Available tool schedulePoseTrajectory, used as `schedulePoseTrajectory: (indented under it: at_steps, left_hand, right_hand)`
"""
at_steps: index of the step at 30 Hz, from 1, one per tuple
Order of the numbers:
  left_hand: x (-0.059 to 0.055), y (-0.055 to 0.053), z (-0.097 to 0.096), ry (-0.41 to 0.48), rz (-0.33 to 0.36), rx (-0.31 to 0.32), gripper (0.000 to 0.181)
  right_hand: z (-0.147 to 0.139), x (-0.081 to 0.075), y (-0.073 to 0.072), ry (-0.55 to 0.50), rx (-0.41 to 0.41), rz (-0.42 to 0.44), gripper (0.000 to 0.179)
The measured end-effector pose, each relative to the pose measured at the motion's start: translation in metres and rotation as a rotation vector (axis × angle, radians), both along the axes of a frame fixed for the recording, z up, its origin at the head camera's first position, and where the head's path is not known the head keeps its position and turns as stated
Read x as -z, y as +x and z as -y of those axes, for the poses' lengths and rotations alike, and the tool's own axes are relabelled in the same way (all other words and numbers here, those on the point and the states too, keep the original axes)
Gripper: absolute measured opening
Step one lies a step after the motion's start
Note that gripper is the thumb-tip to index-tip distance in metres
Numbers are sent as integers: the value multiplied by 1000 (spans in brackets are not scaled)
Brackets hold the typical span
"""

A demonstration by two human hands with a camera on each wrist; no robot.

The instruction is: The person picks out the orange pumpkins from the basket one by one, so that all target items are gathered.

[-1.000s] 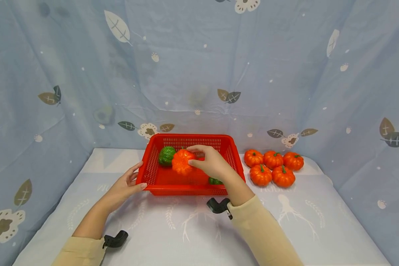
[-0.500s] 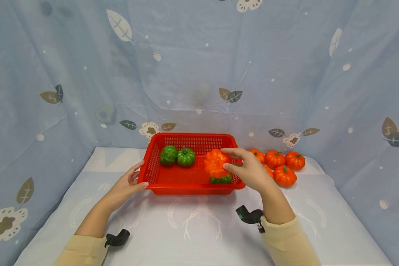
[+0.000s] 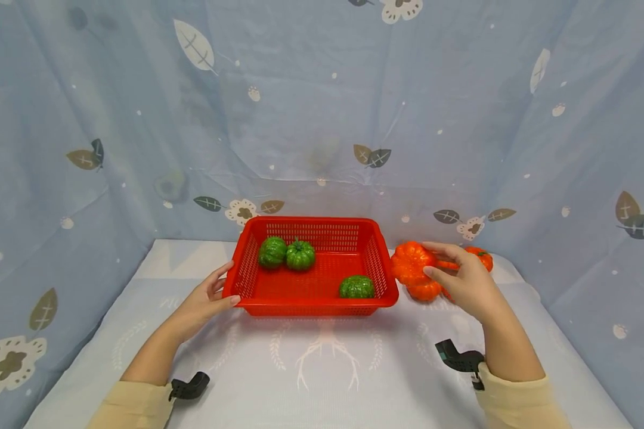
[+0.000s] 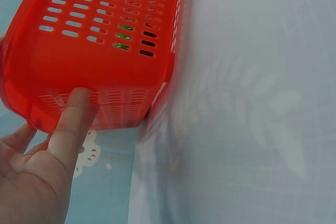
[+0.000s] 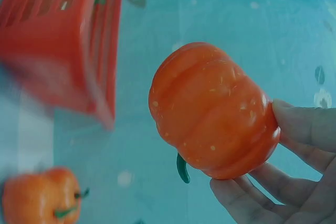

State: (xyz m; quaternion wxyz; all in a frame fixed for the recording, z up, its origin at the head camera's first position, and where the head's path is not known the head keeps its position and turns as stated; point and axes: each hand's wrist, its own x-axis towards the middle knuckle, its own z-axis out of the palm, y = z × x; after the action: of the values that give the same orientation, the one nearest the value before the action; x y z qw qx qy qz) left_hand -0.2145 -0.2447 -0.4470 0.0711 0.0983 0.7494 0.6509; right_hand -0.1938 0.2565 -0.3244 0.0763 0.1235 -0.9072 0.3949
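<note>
My right hand (image 3: 471, 285) pinches an orange toy pumpkin (image 3: 410, 263) between thumb and fingers, raised beside the right end of a red plastic basket (image 3: 311, 302). In the right wrist view the ribbed pumpkin (image 5: 212, 114) has its green stem pointing down. My left hand (image 3: 195, 308) holds the basket at its front left corner, with the thumb (image 4: 76, 114) against the wall. Inside the basket, two green toy pumpkins (image 3: 300, 255) stand together at the back left, and another green pumpkin (image 3: 357, 287) lies at the front right.
Several orange pumpkins (image 3: 424, 291) sit on the white-covered table (image 3: 327, 369) right of the basket, partly hidden behind the right hand and the held pumpkin. A blue patterned curtain (image 3: 311, 119) hangs behind and at both sides.
My right hand has carried the orange pumpkin rightward from over the basket to above the orange pumpkins, uncovering the green ones inside. The left hand stays at the basket.
</note>
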Motion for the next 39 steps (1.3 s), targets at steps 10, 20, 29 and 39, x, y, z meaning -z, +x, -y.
schedulePoseTrajectory:
  at_steps: [10,20,29,39]
  left_hand:
    - [-1,1,-1,15,-2,11,84]
    - [2,1,0,17,-9,10,85]
    - [2,-2,0,34,-13,19,87]
    - [2,0,0,26,-2,12,87]
  right_hand:
    - [-49,16,0,62,46,-123,50]
    - [-99,45,-9,106,140,-133,47]
    - [-137,66,-21,215,254,-37,50]
    - [-167,83,-40,298,314,-44,48]
